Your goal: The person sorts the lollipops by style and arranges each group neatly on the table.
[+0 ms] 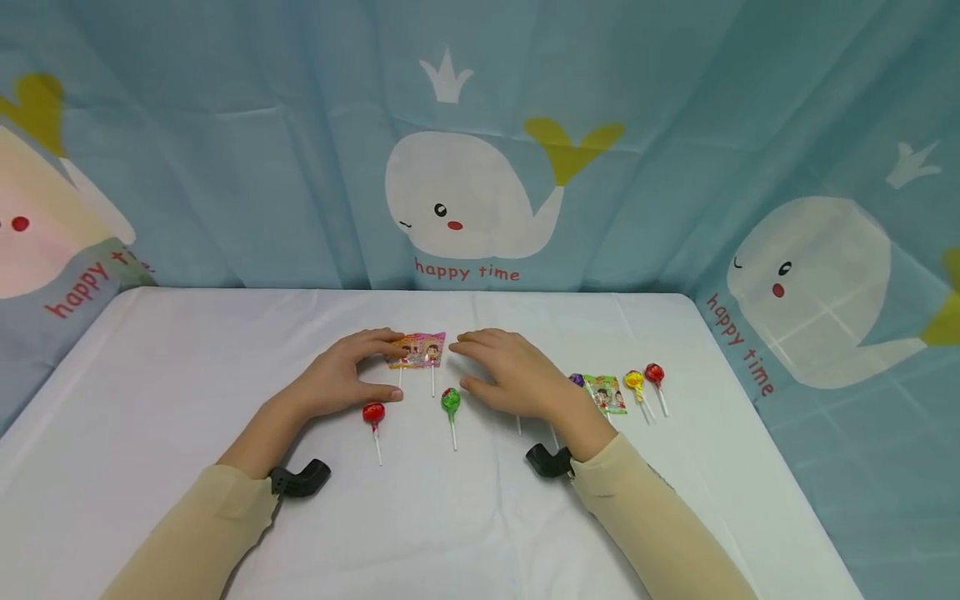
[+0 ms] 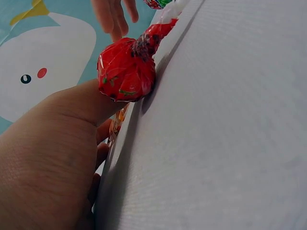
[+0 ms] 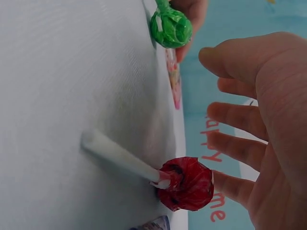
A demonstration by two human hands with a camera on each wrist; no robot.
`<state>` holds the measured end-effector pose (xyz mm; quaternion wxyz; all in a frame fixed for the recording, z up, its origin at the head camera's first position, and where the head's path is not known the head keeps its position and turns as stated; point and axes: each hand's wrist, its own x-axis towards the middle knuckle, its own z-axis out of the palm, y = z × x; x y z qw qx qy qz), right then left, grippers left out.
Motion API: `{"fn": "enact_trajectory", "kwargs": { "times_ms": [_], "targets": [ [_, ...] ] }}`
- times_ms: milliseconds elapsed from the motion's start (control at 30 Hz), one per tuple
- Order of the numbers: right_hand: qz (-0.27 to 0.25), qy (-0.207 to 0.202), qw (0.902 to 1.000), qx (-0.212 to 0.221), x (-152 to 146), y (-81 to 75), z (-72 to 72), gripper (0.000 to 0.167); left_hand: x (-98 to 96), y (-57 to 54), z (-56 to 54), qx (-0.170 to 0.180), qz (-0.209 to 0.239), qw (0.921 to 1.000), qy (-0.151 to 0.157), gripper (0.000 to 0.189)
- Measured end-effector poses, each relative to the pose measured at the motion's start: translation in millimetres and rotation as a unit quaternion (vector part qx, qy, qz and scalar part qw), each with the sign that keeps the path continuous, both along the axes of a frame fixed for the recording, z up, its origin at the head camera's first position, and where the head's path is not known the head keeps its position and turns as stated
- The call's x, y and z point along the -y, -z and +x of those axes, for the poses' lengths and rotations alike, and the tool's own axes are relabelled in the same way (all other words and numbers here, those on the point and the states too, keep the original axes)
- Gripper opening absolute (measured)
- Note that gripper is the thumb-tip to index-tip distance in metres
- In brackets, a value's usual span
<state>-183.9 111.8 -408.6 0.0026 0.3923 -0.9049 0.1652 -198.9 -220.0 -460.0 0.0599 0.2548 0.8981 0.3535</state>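
Two lollipops in flat pink wrappers (image 1: 427,348) lie side by side at the middle back of the table. My left hand (image 1: 341,375) has its fingertips over their left part, fingers loosely bent and thumb held apart. Just below that thumb lies a red lollipop (image 1: 373,413), looming large in the left wrist view. A green lollipop (image 1: 450,402) lies between the hands. My right hand (image 1: 517,375) hovers right of the pink wrappers, fingers spread and holding nothing. Beneath it, a dark red lollipop (image 3: 187,184) shows in the right wrist view; the forearm partly hides others.
To the right of the right wrist lie a purple lollipop (image 1: 577,379), a green flat-wrapped one (image 1: 606,394), a yellow one (image 1: 634,381) and a red one (image 1: 655,372). A white cloth covers the table (image 1: 187,375). A blue whale-print curtain (image 1: 300,167) hangs behind.
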Motion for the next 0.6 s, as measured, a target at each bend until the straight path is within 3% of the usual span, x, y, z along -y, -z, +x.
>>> {"fn": "enact_trajectory", "kwargs": {
  "times_ms": [600],
  "targets": [
    [-0.007,0.001,0.9998,-0.017,-23,5.0,9.8,0.050,0.7,2.8,-0.7,-0.003,0.003,1.0000,0.003,0.069]
  ]
}}
